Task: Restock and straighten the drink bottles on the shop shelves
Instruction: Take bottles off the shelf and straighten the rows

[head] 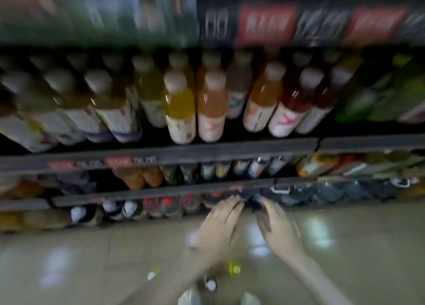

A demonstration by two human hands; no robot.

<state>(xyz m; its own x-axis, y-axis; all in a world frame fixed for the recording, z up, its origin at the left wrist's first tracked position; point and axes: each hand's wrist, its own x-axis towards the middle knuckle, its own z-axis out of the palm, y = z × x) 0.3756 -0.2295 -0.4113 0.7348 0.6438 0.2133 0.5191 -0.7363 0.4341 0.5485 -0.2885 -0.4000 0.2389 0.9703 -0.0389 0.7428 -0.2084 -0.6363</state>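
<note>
BOTTOM ROW, DRINKS AISLE: My left hand [219, 226] and right hand [279, 228] reach under the lowest rail [142, 195], fingers stretched either side of a dark bottle [250, 201] in the front row. Blur hides whether either grip has closed on it, and I cannot tell which way it points. Above, juice bottles [208, 102] stand upright, long axes vertical, caps up. On the floor [356, 247] by my feet, loose bottles [234, 268] show only caps.
</note>
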